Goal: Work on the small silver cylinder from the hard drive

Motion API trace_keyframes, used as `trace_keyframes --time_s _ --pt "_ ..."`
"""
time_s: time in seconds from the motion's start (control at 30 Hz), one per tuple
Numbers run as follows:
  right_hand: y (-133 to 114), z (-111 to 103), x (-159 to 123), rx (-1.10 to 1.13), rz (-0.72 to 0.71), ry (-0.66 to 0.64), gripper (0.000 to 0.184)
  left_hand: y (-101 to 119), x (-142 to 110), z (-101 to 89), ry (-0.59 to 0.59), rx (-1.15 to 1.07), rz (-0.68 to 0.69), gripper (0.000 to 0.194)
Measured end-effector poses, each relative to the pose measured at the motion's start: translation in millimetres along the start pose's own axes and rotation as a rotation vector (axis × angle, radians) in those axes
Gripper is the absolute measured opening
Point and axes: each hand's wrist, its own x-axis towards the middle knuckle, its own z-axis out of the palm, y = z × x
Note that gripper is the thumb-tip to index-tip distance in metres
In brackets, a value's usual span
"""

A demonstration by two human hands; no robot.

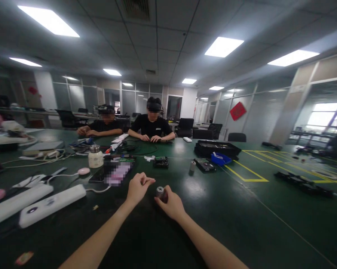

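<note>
My right hand is curled around a small grey metal cylinder that looks like a little motor. It stands upright on the green table, with a dark hole in its top face. My left hand is just to the left of it, thumb and forefinger pinched together at about the height of the cylinder's top. Whatever is between those fingertips is too small to make out. Farther off stands a similar metal cylinder, beside a hard drive.
White power strips, a phone and a cream bottle lie or stand at left. A circuit-board part lies ahead. A blue tray and black case are at right. Two people sit across the table.
</note>
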Motion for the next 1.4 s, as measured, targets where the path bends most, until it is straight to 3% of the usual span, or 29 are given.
trace_keyframes --time_s 0.27,0.57,0.77,0.97,1.2,1.4 --pt "3 1 1 0.038 -0.022 -0.027 0.024 10 -9 11.0 -0.045 -0.127 0.142 0.015" --pt "4 -7 1 0.096 -0.077 -0.038 0.027 13 -12 9.0 -0.111 -0.106 0.104 0.011" --pt "5 -16 8 0.097 -0.063 0.034 0.025 5 -12 6.9 -0.25 -0.148 0.043 0.055" --pt "3 -14 20 0.036 -0.06 0.023 0.023 -8 -14 16.2 -0.364 -0.152 0.003 0.02" --pt "27 -24 32 -0.076 0.083 0.042 0.025 -10 -14 17.9 -0.39 -0.158 -0.05 0.021" --pt "39 -25 27 -0.156 0.157 -0.019 0.024 -14 -13 19.1 -0.394 -0.188 -0.083 0.021"
